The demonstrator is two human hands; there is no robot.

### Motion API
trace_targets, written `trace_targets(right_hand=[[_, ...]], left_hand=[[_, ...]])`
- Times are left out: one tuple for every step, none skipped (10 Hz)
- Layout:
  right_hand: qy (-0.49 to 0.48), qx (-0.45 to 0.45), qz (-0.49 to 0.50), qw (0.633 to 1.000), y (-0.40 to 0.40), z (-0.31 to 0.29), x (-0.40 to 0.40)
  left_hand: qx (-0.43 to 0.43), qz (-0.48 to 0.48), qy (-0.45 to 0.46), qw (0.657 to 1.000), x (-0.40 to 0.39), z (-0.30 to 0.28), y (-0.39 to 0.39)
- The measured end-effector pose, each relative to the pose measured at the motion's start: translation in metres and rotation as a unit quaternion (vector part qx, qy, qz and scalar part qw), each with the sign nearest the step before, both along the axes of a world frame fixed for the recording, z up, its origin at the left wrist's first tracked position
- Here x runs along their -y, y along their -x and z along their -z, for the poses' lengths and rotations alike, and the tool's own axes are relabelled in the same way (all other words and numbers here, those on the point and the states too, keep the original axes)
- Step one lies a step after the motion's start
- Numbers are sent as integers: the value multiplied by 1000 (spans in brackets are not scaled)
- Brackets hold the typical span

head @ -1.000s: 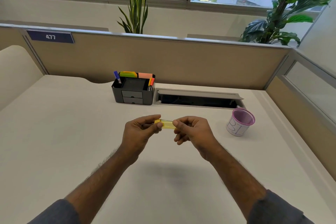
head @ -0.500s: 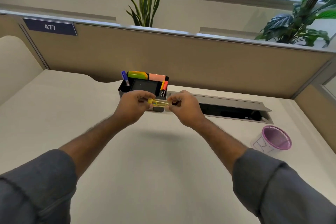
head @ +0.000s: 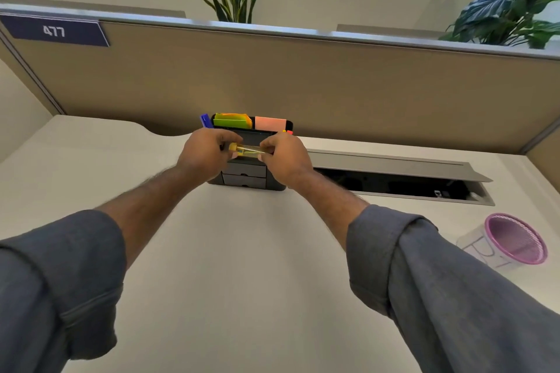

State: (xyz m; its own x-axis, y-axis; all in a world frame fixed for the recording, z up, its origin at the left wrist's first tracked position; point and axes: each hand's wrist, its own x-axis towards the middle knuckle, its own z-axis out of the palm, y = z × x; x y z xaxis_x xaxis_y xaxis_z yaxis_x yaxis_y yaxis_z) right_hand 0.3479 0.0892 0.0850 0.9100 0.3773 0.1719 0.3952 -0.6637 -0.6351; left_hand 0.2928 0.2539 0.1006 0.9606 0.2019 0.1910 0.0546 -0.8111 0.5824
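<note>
A small yellow see-through pen-like object (head: pixel 248 151) is held level between both hands, above the black desk organiser (head: pixel 247 180). My left hand (head: pixel 206 154) pinches its left end, where a yellow cap shows. My right hand (head: pixel 286 159) pinches the right end, which is hidden behind the fingers. The organiser holds a blue pen (head: pixel 205 120), green and orange sticky notes (head: pixel 231 120), a pink pad (head: pixel 270 123) and an orange marker; two small drawers show at its front.
The white desk (head: pixel 236 266) ends at a tan partition (head: pixel 303 82) bearing a "477" label (head: pixel 54 31). An open cable tray (head: pixel 394 182) lies right of the organiser. A pink mesh cup (head: pixel 512 241) lies tipped at the right. Plants stand behind the partition.
Both hands have carried the yellow object away from me to just over the organiser. The view has tilted down and moved closer to the desk.
</note>
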Motion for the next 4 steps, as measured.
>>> trace_targets(right_hand=[[26, -15, -16, 999, -2, 2, -5], [54, -25, -24, 998, 0, 3, -8], [116, -3, -36, 993, 6, -1, -7], [145, 17, -42, 988, 11, -7, -3]], left_hand=[[-21, 3, -6, 1000, -7, 6, -1], [-37, 7, 0, 999, -9, 9, 1], [-67, 24, -27, 997, -5, 8, 7], [-86, 25, -38, 995, -3, 3, 9]])
